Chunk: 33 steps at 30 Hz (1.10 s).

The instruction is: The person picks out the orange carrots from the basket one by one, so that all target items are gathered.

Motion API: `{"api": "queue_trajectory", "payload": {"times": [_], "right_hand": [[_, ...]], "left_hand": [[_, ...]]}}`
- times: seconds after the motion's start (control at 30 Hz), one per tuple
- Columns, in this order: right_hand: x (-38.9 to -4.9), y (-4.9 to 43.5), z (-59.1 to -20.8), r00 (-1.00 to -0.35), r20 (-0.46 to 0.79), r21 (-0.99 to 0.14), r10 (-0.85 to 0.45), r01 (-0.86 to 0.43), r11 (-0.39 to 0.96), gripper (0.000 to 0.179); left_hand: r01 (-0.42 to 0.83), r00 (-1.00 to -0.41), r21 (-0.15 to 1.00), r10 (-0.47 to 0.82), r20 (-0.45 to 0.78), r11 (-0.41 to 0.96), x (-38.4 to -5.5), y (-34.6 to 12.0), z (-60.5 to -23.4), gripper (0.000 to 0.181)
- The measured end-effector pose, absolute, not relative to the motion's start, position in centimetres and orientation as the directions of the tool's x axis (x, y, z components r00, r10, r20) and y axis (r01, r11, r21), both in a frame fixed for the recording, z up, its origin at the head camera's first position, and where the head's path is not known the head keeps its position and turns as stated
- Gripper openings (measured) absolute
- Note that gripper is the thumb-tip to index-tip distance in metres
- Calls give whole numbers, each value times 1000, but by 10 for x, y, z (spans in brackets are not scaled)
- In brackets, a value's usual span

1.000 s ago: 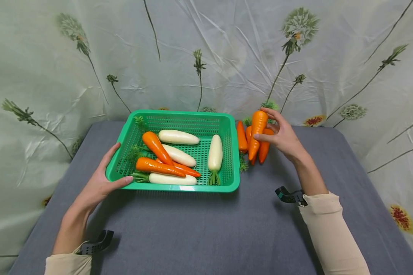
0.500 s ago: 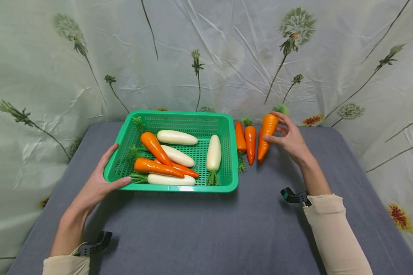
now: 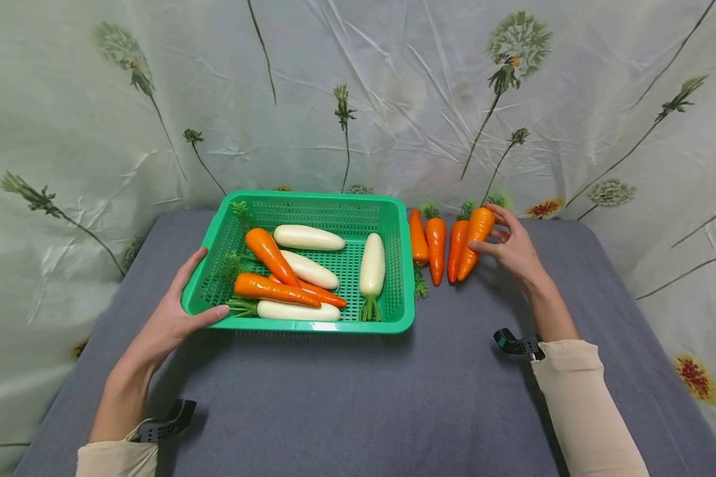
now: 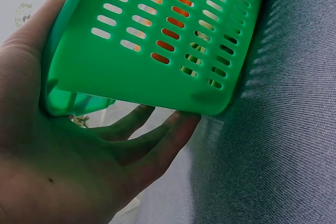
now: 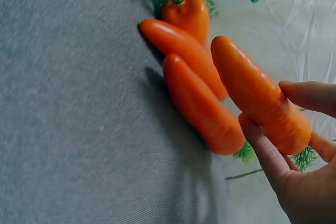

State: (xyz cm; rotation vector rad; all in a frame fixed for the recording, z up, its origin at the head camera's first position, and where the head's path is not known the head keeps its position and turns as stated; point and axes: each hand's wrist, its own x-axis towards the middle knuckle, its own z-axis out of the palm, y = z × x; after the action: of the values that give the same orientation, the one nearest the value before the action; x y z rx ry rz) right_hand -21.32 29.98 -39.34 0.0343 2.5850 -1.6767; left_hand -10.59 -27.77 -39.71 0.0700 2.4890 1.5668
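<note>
In the head view my left hand [image 3: 170,317] grips the near left corner of a green plastic basket [image 3: 402,324], thumb on its rim. The left wrist view shows fingers bent below the basket's slotted wall [image 4: 105,72]. Off the basket's right side, my right hand [image 3: 518,248] pinches an orange carrot [image 3: 479,237] between thumb and fingers. In the right wrist view this carrot [image 5: 257,93] is raised above the cloth. To its left lie three more carrots on the table: one [image 3: 456,252] close beside it, a second [image 3: 435,248], and a third [image 3: 418,240] against the basket.
Inside the basket are several white radishes [image 3: 372,265] and three carrots [image 3: 273,290], some overlapping. A grey cloth [image 3: 346,404] covers the table. Behind it hangs a pale curtain [image 3: 394,99] printed with dandelions.
My right hand has moved rightward with its carrot, away from the pile. The other carrots now show separately, side by side. My left hand keeps its grip on the basket.
</note>
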Motion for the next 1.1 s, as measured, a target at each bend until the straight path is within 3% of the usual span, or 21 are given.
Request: {"api": "queue_trajectory", "payload": {"times": [0.5, 1.1], "right_hand": [[-214, 308, -410, -995, -96, -920, -3, 88, 382, 92], [-217, 309, -424, -991, -135, -860, -18, 108, 498, 87]], "left_hand": [[-68, -979, 910, 150, -141, 410, -105, -278, -398, 103], [-78, -978, 909, 143, -149, 409, -105, -277, -397, 103]]}}
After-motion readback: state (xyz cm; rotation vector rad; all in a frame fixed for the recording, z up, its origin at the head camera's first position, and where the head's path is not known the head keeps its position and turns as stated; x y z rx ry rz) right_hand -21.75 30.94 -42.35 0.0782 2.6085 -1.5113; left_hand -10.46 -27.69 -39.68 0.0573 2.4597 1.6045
